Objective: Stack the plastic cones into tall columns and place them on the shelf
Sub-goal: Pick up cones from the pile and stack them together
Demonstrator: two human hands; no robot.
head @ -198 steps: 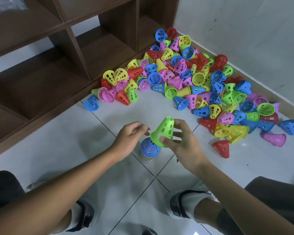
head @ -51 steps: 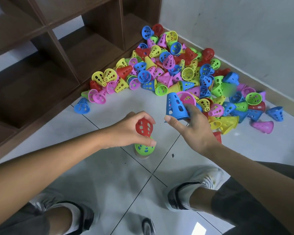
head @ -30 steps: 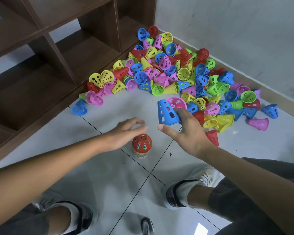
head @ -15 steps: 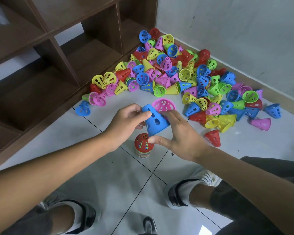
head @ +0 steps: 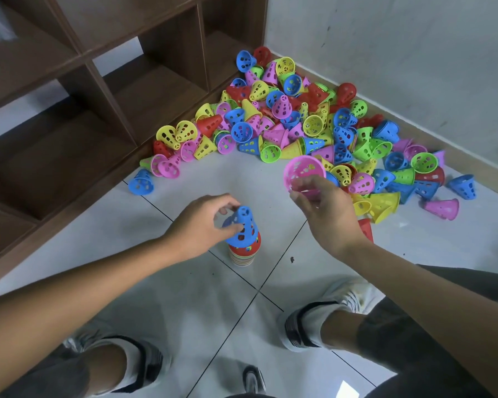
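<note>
A short column of stacked cones (head: 243,254) stands on the floor tile in front of me, red on top. My left hand (head: 202,225) pinches a blue perforated cone (head: 242,226) that sits tilted over the column's top. To the right and higher, my right hand (head: 325,208) holds a pink cone (head: 304,172) by its rim, with the open mouth facing me. A big heap of loose coloured cones (head: 293,124) lies in the corner beyond. The brown wooden shelf (head: 98,90) stands at the left.
A grey wall (head: 400,53) with a skirting board bounds the heap at the right. My shoes (head: 299,326) and knees fill the bottom of the view. A lone blue cone (head: 140,183) lies by the shelf's base. Bare tile lies between heap and column.
The blue cone passed from my right hand to my left hand and came down onto the red-topped column. My right hand drew away to the right, keeping the pink cone.
</note>
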